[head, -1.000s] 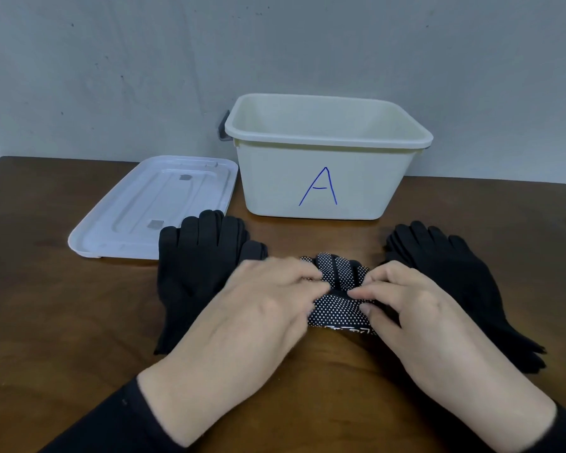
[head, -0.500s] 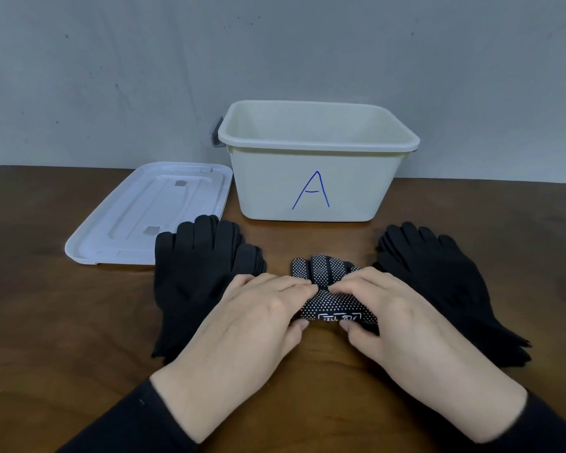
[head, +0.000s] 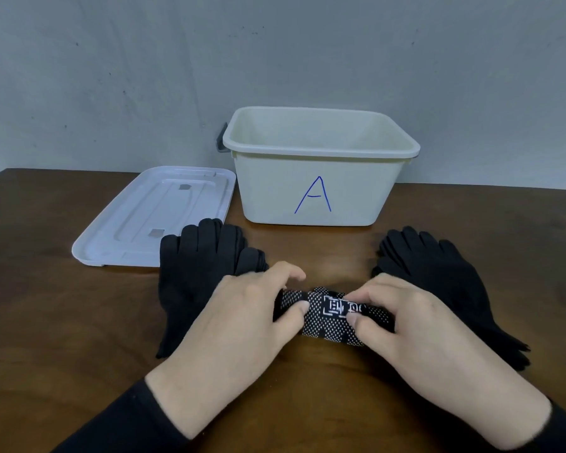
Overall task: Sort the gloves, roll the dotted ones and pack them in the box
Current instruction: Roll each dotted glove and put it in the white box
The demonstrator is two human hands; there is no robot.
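Two bare hands, long black sleeves [head: 121,423], snug cuffs

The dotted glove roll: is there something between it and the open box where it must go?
Nothing visible. Only bare table lies between the dotted glove roll and the box. The lid lies left of the box, whose top is open.

Pretty even, soft indoor light, nothing harsh. The table [head: 62,322] picks up a dull sheen near its middle, and the box [head: 314,191] and lid [head: 151,217] drop only faint shadows. Wide-angle lens bends the table's far edge a bit. Sharp in the center, softer toward the bottom corners where the sleeves blur.
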